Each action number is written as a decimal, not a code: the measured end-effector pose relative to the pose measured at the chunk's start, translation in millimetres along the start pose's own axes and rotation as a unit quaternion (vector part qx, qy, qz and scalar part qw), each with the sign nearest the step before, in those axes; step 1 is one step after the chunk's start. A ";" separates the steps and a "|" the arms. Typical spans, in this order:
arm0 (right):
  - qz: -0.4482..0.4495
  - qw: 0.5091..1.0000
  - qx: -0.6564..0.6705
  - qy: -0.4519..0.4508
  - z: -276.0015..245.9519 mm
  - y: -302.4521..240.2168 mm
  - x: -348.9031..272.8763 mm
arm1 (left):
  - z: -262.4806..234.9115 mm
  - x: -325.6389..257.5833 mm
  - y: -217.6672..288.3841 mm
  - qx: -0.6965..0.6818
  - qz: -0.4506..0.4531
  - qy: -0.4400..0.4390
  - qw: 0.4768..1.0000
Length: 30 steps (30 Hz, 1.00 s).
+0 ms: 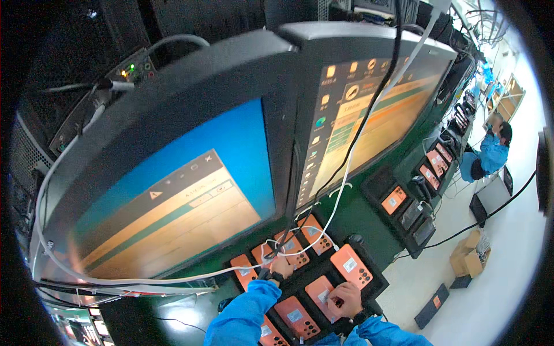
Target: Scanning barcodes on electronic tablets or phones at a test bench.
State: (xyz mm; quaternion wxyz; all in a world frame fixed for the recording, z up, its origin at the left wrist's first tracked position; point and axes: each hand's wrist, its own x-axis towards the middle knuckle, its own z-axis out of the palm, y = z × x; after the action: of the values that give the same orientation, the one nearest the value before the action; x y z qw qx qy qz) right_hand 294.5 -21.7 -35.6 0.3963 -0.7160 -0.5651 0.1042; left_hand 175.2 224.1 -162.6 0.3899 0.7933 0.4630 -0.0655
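Coral-orange phones lie back side up in two rows in a black tray (pixel 378 284). My left hand (pixel 281 267) reaches over the far row, its fingers closed at a white cable (pixel 245 267) and a dark cable that cross there; the fingertips are partly hidden. My right hand (pixel 348 299) is curled over the camera end of a phone (pixel 316 293) in the near row and grips its edge. Another phone (pixel 351 264) sits just beyond the right hand, with a white cable plug (pixel 336 247) at its far end. Beside it lies a near-row phone (pixel 296 317).
Two large monitors (pixel 281 115) stand behind the tray, with black and white cables hanging across them. A second tray (pixel 373 183) holds an orange phone and dark devices. Farther right are a co-worker in blue (pixel 490 153), an open cardboard box (pixel 465 259) and a laptop (pixel 490 199).
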 end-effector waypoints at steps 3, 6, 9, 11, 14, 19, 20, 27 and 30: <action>0.025 0.999 -0.008 0.019 -1.4 6.4 -7.0 | -31.7 -15.5 51.0 -0.032 0.023 0.018 0.999; -0.009 1.000 -0.003 -0.002 4.3 -10.8 2.2 | -27.5 52.7 -53.9 -0.052 0.048 0.147 0.987; 0.012 0.999 -0.029 0.042 -0.7 -3.5 -2.2 | -85.6 72.5 6.8 0.017 0.026 0.221 0.975; -0.016 0.999 -0.017 0.032 4.6 -6.9 3.6 | -114.6 84.5 -30.3 0.112 -0.004 0.232 0.966; -0.025 0.999 -0.028 0.028 0.6 -8.8 3.0 | -108.6 68.6 -38.2 0.140 0.043 0.241 0.959; 0.026 0.999 -0.008 0.016 2.3 -10.1 3.3 | -108.4 -57.3 -4.5 -0.175 0.065 0.155 0.970; 0.009 1.000 0.002 0.002 11.4 -15.9 5.1 | -95.9 -80.0 -20.6 -0.174 0.115 0.125 0.970; -0.063 0.990 0.120 -0.042 98.7 -54.9 -18.3 | -45.9 -223.4 -1.7 -0.276 0.179 -0.056 0.943; 0.133 0.909 0.340 -0.202 99.8 -76.7 -3.7 | -71.4 -265.0 17.8 -0.192 0.204 0.184 0.942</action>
State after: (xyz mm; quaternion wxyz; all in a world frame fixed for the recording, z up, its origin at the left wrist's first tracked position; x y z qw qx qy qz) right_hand 177.9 23.6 -50.5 0.4757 -0.5705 -0.4631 0.4835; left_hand 21.7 86.7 19.6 0.4480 0.7788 0.3589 0.2530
